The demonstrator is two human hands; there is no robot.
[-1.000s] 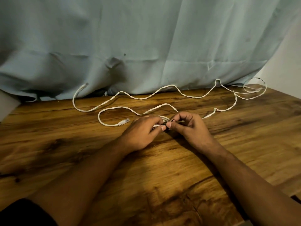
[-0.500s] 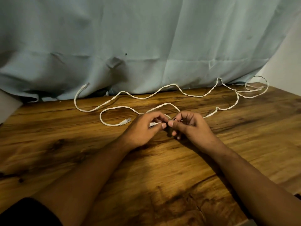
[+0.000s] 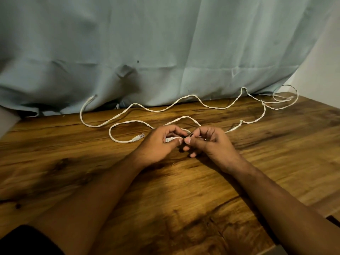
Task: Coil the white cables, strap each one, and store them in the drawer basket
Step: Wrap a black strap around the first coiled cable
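Thin white cables snake across the wooden table point(image 3: 184, 190). A long white cable point(image 3: 184, 97) runs from a plug near the curtain at the left to loose loops at the far right point(image 3: 285, 96). A nearer white cable point(image 3: 125, 123) curves from a clear plug point(image 3: 138, 138) lying on the wood back toward my hands. My left hand point(image 3: 158, 146) pinches a white plug end point(image 3: 170, 139) between thumb and fingers. My right hand point(image 3: 211, 144) meets it fingertip to fingertip, closed on the cable beside the plug; a small dark piece shows there.
A pale blue curtain point(image 3: 165, 52) hangs along the table's back edge, draping onto the wood. A white wall point(image 3: 323, 70) stands at the right. The table's near right corner drops off at the lower right. No drawer basket is in sight.
Both hands have risen slightly off the table. The white plug end, earlier half hidden under my fingers, is now held up between my left thumb and fingers.
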